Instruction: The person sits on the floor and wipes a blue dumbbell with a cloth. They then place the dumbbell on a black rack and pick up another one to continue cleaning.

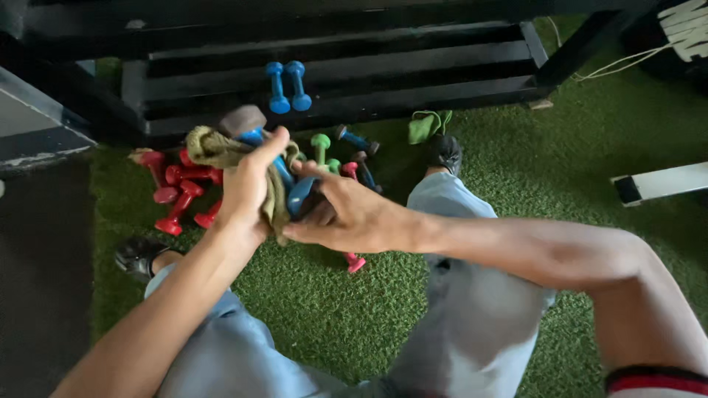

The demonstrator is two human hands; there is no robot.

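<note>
My left hand [247, 188] grips an olive-green cloth [214, 147] wrapped around the shaft of a blue dumbbell [254, 135]. The dumbbell's upper head [242, 119] is dusty grey-brown. My right hand [346, 214] holds the dumbbell's lower blue head [301, 195] from the right. Both hands are raised over the green turf, above my knees.
Red dumbbells [177, 195] lie on the turf [560, 147] at left; green [321, 147], blue [358, 140] and pink [354, 262] ones lie behind and under my hands. Two blue dumbbells [287, 85] rest on the black rack's low shelf [413, 70]. A green cloth [428, 124] lies by my shoe.
</note>
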